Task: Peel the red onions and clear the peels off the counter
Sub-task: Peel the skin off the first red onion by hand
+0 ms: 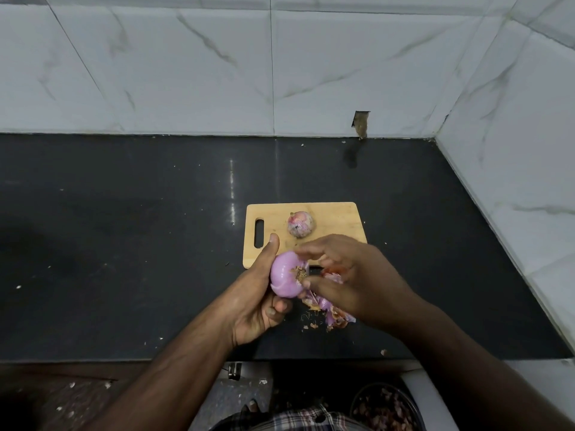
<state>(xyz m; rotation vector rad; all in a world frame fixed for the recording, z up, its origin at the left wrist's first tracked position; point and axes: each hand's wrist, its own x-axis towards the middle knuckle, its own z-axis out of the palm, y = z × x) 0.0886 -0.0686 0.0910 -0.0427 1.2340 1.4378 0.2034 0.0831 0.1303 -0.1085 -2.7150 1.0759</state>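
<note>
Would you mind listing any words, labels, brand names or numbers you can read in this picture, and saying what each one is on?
None: no readable text shows anywhere in the view.
The cutting board, both onions, the peels, the counter and the wall tiles are all unmarked.

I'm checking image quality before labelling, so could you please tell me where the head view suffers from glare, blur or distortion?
Head view: a vertical streak of glare on the black counter left of the cutting board; wide-angle bending of the counter's edges and wall tiles; slight motion blur on the right hand picking at the onion; dark, dim lower left corner.
</note>
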